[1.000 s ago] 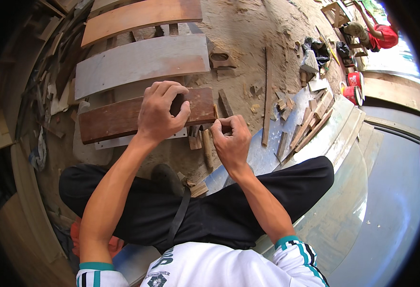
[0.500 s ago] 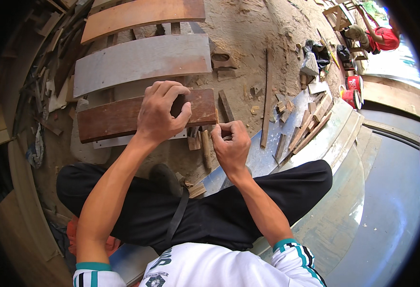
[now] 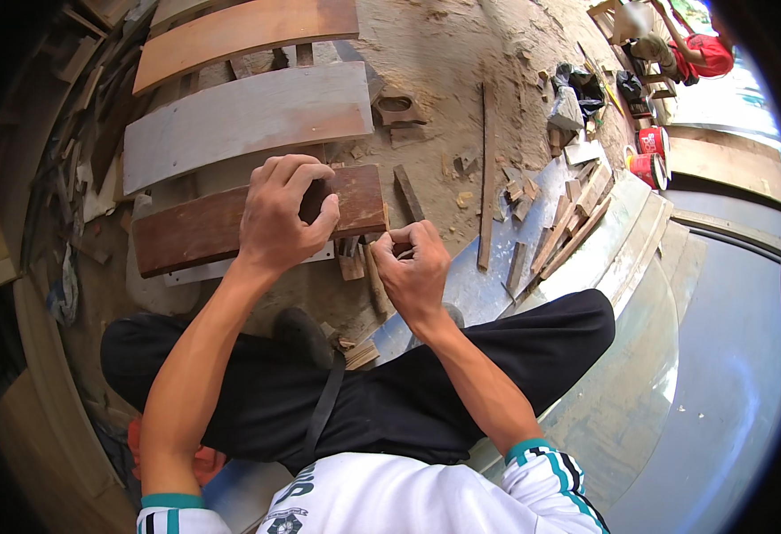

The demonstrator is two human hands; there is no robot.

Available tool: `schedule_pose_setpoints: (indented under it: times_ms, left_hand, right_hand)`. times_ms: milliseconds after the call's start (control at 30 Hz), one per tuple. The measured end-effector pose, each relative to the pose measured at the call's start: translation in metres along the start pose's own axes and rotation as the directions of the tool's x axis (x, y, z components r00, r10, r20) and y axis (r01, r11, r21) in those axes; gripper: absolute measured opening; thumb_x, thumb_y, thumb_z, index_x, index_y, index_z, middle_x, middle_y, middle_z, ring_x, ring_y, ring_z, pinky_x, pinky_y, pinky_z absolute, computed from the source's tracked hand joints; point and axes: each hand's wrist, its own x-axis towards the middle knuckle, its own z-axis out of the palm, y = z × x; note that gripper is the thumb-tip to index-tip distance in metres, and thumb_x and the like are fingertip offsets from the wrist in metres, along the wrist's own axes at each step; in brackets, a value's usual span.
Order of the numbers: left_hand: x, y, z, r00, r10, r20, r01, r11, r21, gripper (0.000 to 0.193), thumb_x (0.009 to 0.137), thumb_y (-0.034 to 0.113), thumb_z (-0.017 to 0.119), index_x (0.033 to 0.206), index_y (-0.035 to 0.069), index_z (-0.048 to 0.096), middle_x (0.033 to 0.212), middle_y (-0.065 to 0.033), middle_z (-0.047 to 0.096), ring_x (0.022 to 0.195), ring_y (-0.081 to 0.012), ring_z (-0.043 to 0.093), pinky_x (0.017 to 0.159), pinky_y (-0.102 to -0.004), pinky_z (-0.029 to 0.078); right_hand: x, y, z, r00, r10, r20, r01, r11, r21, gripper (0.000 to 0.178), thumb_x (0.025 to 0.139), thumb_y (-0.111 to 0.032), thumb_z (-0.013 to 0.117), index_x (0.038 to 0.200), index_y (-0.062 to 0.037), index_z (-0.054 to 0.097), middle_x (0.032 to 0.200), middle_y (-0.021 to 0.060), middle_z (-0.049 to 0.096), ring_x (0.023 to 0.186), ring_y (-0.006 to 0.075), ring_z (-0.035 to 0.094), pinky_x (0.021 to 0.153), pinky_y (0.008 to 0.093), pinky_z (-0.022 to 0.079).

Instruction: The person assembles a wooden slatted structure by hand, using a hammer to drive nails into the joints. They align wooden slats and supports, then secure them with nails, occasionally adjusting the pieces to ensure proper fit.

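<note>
My left hand [image 3: 285,214] rests on top of a dark brown wooden board [image 3: 186,233], fingers curled over its far edge near the right end. Just right of it and lower, my right hand [image 3: 417,270] is closed at the board's right end corner, fingertips pinched on something small that I cannot make out. Short wood offcuts [image 3: 365,267] lie under and between the two hands. I sit cross-legged in black trousers [image 3: 390,392] right behind the board.
A grey curved plank [image 3: 248,120] and a reddish plank [image 3: 239,31] lie beyond the board. Thin slats [image 3: 486,178] and scraps litter the sawdust floor to the right. Red buckets [image 3: 648,156] and a person in red [image 3: 706,53] are at far right.
Both hands stay in nearly the same place; the right hand has shifted slightly at the board's end. The board has not moved.
</note>
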Motion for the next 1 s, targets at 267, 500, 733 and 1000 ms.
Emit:
schedule_pose_setpoints:
  times_ms: [267, 500, 733, 1000]
  left_hand:
    - [0.005, 0.007, 0.000, 0.996, -0.012, 0.092, 0.006, 0.998, 0.059, 0.038, 0.076, 0.013, 0.069, 0.113, 0.008, 0.065, 0.113, -0.0086, 0.061, 0.108, -0.0274, 0.053, 0.096, -0.0399, 0.040]
    - [0.008, 0.014, 0.009, 0.977, -0.125, 0.173, 0.108, 0.989, 0.105, 0.047, 0.075, 0.017, 0.068, 0.121, 0.010, 0.062, 0.117, -0.0078, 0.059, 0.112, -0.0270, 0.049, 0.100, -0.0415, 0.034]
    - [0.013, 0.026, 0.012, 0.969, -0.160, 0.187, 0.143, 0.985, 0.098, 0.053, 0.072, 0.024, 0.075, 0.121, 0.012, 0.061, 0.116, -0.0060, 0.059, 0.115, -0.0253, 0.048, 0.102, -0.0410, 0.030]
    - [0.019, 0.035, 0.017, 0.942, -0.260, 0.212, 0.235, 0.962, 0.138, 0.052, 0.071, 0.029, 0.078, 0.118, 0.014, 0.062, 0.116, -0.0035, 0.060, 0.116, -0.0243, 0.048, 0.103, -0.0409, 0.027]
  right_hand:
    - [0.001, 0.004, 0.002, 1.000, 0.030, 0.004, -0.030, 1.000, 0.002, 0.014, 0.075, -0.002, 0.070, 0.073, -0.0019, 0.057, 0.073, 0.0102, 0.056, 0.057, 0.0234, 0.061, 0.051, 0.0356, 0.050]
    - [0.001, 0.010, 0.006, 0.999, -0.008, -0.031, 0.009, 1.000, 0.026, 0.016, 0.072, 0.000, 0.071, 0.072, -0.0027, 0.055, 0.072, 0.0103, 0.055, 0.056, 0.0254, 0.059, 0.050, 0.0370, 0.048]
    - [0.000, 0.012, 0.008, 0.995, -0.063, -0.072, 0.063, 0.998, -0.006, 0.020, 0.072, 0.000, 0.072, 0.072, -0.0048, 0.052, 0.070, 0.0090, 0.054, 0.053, 0.0253, 0.058, 0.048, 0.0371, 0.047]
    - [0.000, 0.014, 0.008, 0.995, -0.068, -0.073, 0.070, 0.997, 0.028, 0.021, 0.071, 0.000, 0.072, 0.072, -0.0052, 0.052, 0.071, 0.0083, 0.055, 0.053, 0.0248, 0.059, 0.048, 0.0367, 0.048]
